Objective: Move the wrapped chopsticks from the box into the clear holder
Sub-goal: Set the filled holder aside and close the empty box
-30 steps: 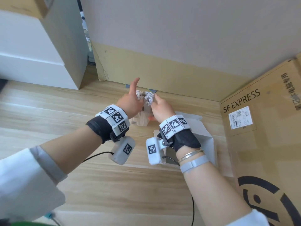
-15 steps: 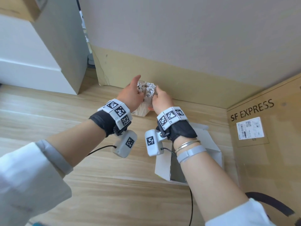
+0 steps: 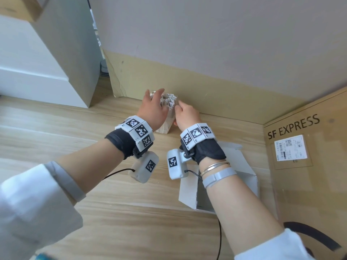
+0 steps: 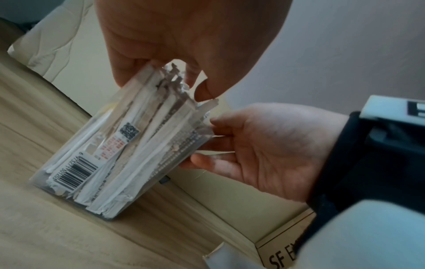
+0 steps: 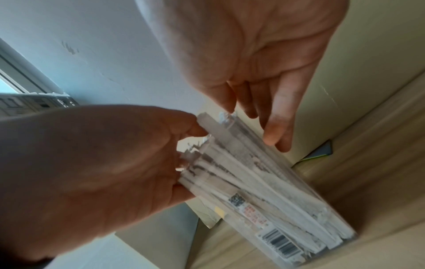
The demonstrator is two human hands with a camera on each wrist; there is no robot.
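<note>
The clear holder (image 3: 165, 126) stands on the wooden surface by the wall, packed with upright wrapped chopsticks (image 3: 168, 99). My left hand (image 3: 155, 107) reaches over from the left; its fingers and thumb curl round the tops of the chopsticks (image 4: 149, 127). My right hand (image 3: 185, 112) is on the holder's right side, with fingers behind the wall and thumb on the front. In the right wrist view those fingers (image 5: 276, 131) lie fairly straight against the holder (image 5: 322, 209). The open white box (image 3: 189, 192) sits nearer me, under my right forearm, its inside hidden.
A large brown SF EXPRESS carton (image 3: 300, 166) closes off the right side. A beige strip (image 3: 216, 94) runs along the wall just behind the holder. A white cabinet (image 3: 47, 62) stands at the back left. Bare wooden surface (image 3: 112, 212) lies to the left and front.
My left index finger, raised a second ago, now lies over the chopstick tops. Both hands stay at the holder. The view has tilted, so the white box appears lower.
</note>
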